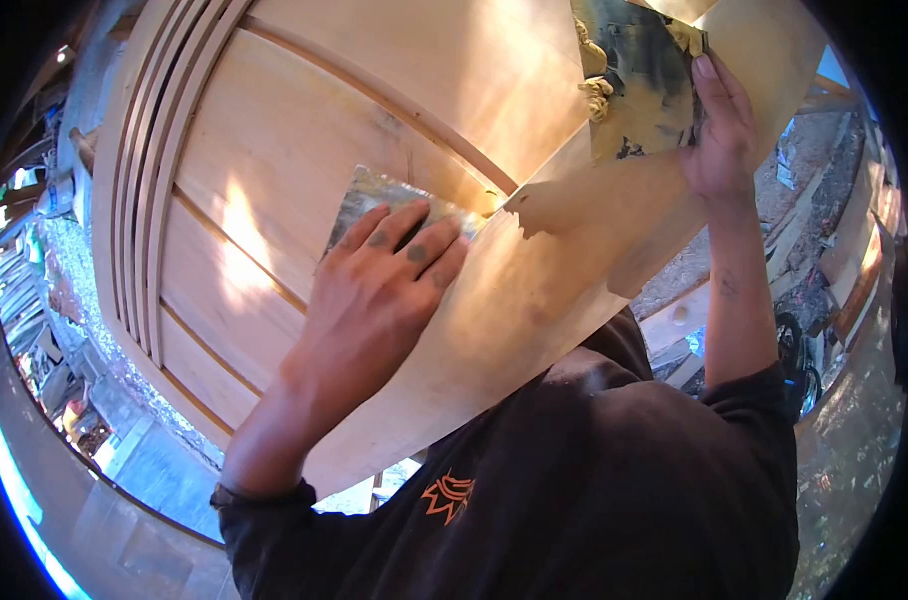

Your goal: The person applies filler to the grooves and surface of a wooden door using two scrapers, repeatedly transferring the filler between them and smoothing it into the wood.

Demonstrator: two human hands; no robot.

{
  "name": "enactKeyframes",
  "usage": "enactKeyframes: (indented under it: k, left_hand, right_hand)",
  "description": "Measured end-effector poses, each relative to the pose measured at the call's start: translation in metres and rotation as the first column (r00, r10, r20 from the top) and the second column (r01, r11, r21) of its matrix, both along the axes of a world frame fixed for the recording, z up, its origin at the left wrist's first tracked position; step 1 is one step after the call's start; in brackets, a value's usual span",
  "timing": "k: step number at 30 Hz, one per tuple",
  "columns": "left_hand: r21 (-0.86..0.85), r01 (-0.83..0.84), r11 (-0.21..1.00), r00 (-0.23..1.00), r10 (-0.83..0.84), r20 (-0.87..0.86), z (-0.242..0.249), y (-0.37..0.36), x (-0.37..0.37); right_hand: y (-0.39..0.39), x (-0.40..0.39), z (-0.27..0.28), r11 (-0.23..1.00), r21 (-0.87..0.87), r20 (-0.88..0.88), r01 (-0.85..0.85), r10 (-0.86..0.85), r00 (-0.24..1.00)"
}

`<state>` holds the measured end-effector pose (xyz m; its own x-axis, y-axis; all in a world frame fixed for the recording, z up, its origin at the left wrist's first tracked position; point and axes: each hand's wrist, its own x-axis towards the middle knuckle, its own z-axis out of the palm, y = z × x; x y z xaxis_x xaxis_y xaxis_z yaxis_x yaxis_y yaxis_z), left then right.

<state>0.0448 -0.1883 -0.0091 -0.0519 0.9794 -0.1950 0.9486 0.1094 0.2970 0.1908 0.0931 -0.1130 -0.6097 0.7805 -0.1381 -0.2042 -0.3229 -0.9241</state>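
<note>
Scraper [350,200] is held over a wooden panel [374,45], partly hidden beneath the slightly parted fingers of the left hand [384,280]. A putty-smeared board [644,90], blocking part of the panel, is gripped at its edge by the right hand [724,135]. Planks [677,318] are scattered behind.

panel [404,50]: pale tan | scraper [358,192]: mottled grey | sheet [642,85]: dark, yellow-smeared | shirt [614,490]: black, orange emblem [448,498]

Two hands [379,280] [722,140] — one scraper [359,195], one putty-smeared sheet [639,105] — apparently one wooden panel [324,115].
</note>
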Motion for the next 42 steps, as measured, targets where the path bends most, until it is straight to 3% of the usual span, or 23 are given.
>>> enactKeyframes:
  k: [3,7,10,13,15,16,19,20,22,25,28,31,35,40,42]
  left_hand:
    - [-0.059,0.084,0.995,0.996,-0.084,-0.001,0.015,0.001,-0.014]
    - [0.091,0.073,0.993,0.997,-0.073,-0.008,-0.005,0.005,-0.013]
    - [0.099,0.041,0.994,0.998,-0.046,0.048,-0.01,-0.01,-0.008]
    - [-0.041,0.011,0.999,0.99,-0.005,0.143,0.019,-0.011,-0.025]
    - [0.0,-0.103,0.995,0.975,0.1,0.198,0.031,0.009,-0.039]
    - [-0.043,-0.056,0.997,0.98,0.063,0.187,0.039,0.025,-0.046]
    - [-0.104,0.167,0.981,0.979,-0.152,0.135,0.037,0.074,-0.059]
    - [-0.117,0.253,0.96,0.964,-0.24,0.113,0.034,0.09,-0.061]
    - [-0.354,0.269,0.895,0.962,-0.271,0.047,0.034,0.124,-0.054]
    - [-0.559,0.289,0.777,0.945,-0.326,0.036,0.028,0.159,-0.046]
    - [-0.665,0.281,0.692,0.942,-0.331,0.054,0.022,0.18,-0.041]
    - [-0.705,0.329,0.628,0.922,-0.376,0.095,0.013,0.191,-0.04]
    - [-0.729,0.473,0.495,0.848,-0.479,0.226,-0.006,0.207,-0.042]
    - [-0.784,0.429,0.45,0.814,-0.569,0.119,-0.007,0.208,-0.027]
    - [-0.779,0.435,0.451,0.811,-0.573,0.121,-0.004,0.205,-0.027]
  right_hand:
    - [0.003,0.0,0.003,0.999,0.018,0.006,-0.029,0.029,1.0]
    - [-0.001,0.0,0.007,0.999,-0.041,0.021,0.01,-0.009,1.0]
    - [0.003,0.001,0.001,1.0,0.03,0.032,-0.001,0.0,0.999]
    - [0.005,0.002,-0.008,0.994,0.068,0.076,0.088,-0.093,0.993]
    - [0.006,0.002,-0.01,0.995,0.058,0.062,0.076,-0.08,0.995]
    - [0.006,0.002,-0.009,0.996,0.053,0.055,0.073,-0.075,0.996]
    - [-0.003,-0.005,0.019,0.974,-0.21,-0.069,-0.086,0.073,0.995]
    - [0.001,-0.005,0.016,0.96,-0.217,-0.199,-0.177,0.134,0.971]
    - [0.012,0.0,0.003,0.915,-0.197,-0.447,-0.351,0.235,0.863]
    - [0.021,0.01,-0.004,0.945,-0.306,-0.323,-0.116,0.012,0.946]
    - [0.023,0.01,-0.005,0.939,-0.325,-0.365,-0.108,-0.02,0.931]
    - [0.027,0.013,-0.008,0.905,-0.348,-0.492,-0.245,0.046,0.869]
    - [0.029,0.014,-0.009,0.901,-0.366,-0.463,-0.231,0.039,0.885]
    - [0.028,0.012,-0.009,0.897,-0.384,-0.464,-0.218,0.017,0.886]
    - [0.025,0.007,-0.004,0.897,-0.318,-0.553,-0.306,0.087,0.829]
